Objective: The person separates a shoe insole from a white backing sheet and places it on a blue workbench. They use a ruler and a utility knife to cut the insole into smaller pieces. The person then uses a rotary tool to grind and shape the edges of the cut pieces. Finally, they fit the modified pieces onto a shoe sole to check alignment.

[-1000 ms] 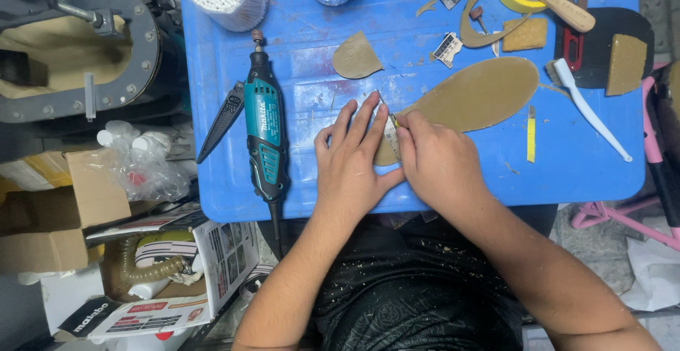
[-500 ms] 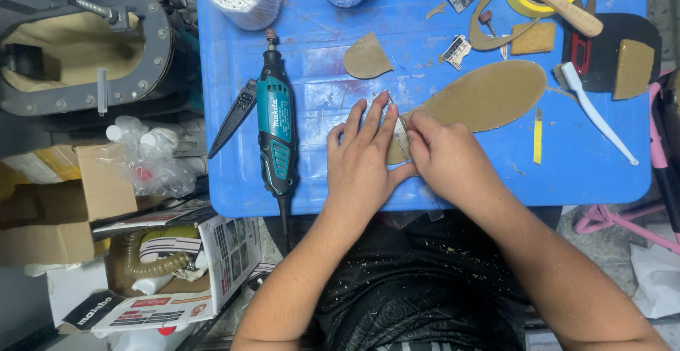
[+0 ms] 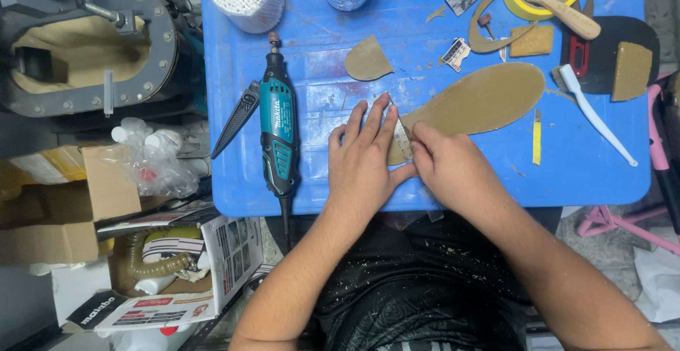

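A flat tan insole-shaped piece of sheet material (image 3: 476,101) lies on a blue plastic table (image 3: 326,60), seen from above. Its long axis runs diagonally: the broad rounded end points up and to the right, and the narrower heel end points down and to the left, where it disappears under the person's hands near the middle of the table.

The left hand (image 3: 363,161) lies palm down over the heel end, fingers straight, slightly spread and pointing away from the body, pressing flat. The right hand (image 3: 448,168) sits just beside it, touching it, with the knuckles raised and the fingers curled together. Between the two hands stands a thin, pale, blade-like strip (image 3: 400,133), pinched by the right fingertips against the edge of the tan piece; what kind of tool it is cannot be told. Both forearms come up from the bottom of the view and angle inward toward each other.

To the left of the hands, a teal and black rotary tool (image 3: 278,130) lies lengthwise on the table. A small tan offcut (image 3: 366,60) rests above the hands, and a white toothbrush (image 3: 593,114) lies to the right.
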